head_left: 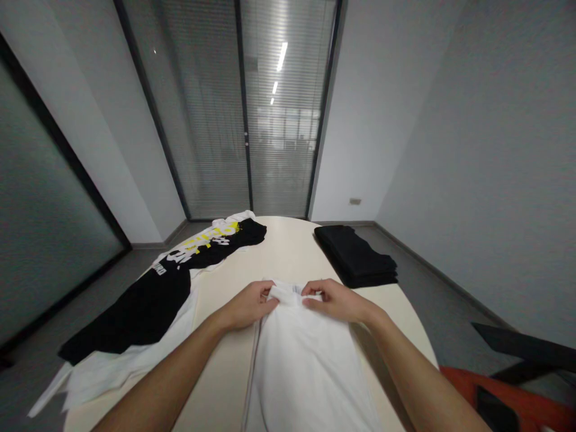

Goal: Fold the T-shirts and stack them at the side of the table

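A pair of white trousers [310, 366] lies lengthwise on the table in front of me, its gathered waistband at the far end and its near end running out of view. My left hand [252, 305] pinches the left corner of the waistband between thumb and fingers. At the right corner, my right hand [335, 299] grips the same band with its fingers curled. A small grey label shows on the band between the two hands.
Black and white clothes [148, 306] with yellow print lie spread along the table's left side, hanging over its edge. Folded black clothes [355, 255] sit at the far right of the cream table [288, 240]. A red and black chair [517, 390] stands at lower right.
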A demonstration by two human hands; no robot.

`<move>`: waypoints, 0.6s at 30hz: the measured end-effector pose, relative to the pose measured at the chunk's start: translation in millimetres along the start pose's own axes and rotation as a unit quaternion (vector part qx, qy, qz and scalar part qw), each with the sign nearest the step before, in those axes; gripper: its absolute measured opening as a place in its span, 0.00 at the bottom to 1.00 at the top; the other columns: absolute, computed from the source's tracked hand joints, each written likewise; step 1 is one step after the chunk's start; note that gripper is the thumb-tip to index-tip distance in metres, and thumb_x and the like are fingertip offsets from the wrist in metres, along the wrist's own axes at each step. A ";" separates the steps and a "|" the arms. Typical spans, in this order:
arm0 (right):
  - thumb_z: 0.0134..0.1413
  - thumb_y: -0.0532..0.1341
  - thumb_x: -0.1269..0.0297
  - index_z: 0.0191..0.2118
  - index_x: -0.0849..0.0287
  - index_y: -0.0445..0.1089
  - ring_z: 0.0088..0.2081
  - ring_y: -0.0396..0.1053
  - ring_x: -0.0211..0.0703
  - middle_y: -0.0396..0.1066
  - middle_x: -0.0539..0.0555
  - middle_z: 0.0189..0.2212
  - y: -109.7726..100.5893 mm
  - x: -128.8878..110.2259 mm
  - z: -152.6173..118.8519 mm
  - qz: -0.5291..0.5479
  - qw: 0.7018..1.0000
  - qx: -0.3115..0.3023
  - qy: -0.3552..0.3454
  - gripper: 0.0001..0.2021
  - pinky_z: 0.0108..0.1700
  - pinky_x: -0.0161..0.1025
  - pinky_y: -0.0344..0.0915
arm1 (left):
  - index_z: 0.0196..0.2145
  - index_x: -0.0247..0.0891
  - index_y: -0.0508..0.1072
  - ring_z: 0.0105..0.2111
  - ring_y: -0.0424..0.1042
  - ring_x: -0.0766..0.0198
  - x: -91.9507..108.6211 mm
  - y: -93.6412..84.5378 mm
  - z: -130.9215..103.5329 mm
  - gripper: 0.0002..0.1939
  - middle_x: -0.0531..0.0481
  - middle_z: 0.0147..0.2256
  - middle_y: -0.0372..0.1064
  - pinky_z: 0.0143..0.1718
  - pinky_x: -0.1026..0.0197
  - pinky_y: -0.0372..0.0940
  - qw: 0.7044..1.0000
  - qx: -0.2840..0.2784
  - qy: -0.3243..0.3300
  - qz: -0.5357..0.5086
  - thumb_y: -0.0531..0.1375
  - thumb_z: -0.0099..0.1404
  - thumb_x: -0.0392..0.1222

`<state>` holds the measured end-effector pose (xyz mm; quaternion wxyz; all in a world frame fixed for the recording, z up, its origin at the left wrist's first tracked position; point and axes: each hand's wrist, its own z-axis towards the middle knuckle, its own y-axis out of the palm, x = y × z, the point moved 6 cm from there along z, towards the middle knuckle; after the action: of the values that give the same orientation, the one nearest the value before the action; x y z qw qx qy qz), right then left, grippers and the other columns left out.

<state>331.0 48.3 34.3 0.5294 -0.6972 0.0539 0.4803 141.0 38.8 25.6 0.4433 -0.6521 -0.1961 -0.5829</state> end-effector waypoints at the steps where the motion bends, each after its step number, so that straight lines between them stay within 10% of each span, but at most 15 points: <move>1: 0.62 0.59 0.52 0.42 0.58 0.75 0.27 0.63 0.36 0.74 0.52 0.34 -5.7 -1.8 0.9 -0.017 0.999 0.036 0.001 0.16 0.30 0.34 0.56 | 0.35 0.36 0.71 0.35 0.71 0.61 -0.7 -4.8 1.7 0.08 0.50 0.33 0.72 0.35 0.64 0.63 0.999 0.038 0.002 -0.006 0.58 0.61 0.42; 6: 0.63 0.57 0.53 0.47 0.54 0.75 0.28 0.66 0.37 0.76 0.52 0.37 -16.7 11.7 13.9 -0.097 0.983 0.156 0.026 0.15 0.32 0.35 0.58 | 0.34 0.38 0.68 0.32 0.70 0.63 -32.8 -22.4 11.3 0.11 0.51 0.31 0.71 0.31 0.64 0.62 0.978 0.207 -0.012 0.012 0.57 0.64 0.48; 12: 0.62 0.57 0.56 0.56 0.53 0.69 0.33 0.71 0.41 0.77 0.53 0.39 -20.2 41.1 10.9 -0.119 0.980 0.145 0.069 0.19 0.36 0.36 0.61 | 0.49 0.38 0.67 0.27 0.71 0.64 -70.8 -19.2 16.8 0.18 0.50 0.35 0.73 0.29 0.64 0.62 0.973 0.224 -0.030 0.041 0.59 0.64 0.47; 18: 0.59 0.57 0.59 0.40 0.58 0.73 0.30 0.69 0.42 0.75 0.54 0.31 -38.7 47.5 -8.0 -0.156 0.971 0.132 0.124 0.10 0.32 0.36 0.57 | 0.54 0.39 0.63 0.24 0.69 0.66 -68.3 -21.7 13.1 0.19 0.51 0.35 0.71 0.25 0.65 0.60 0.967 0.249 -0.034 0.046 0.56 0.66 0.44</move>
<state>383.7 79.4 26.2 0.6742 -0.6753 0.0728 0.2900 115.2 78.7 -29.7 0.6113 -0.5485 -0.3199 -0.4724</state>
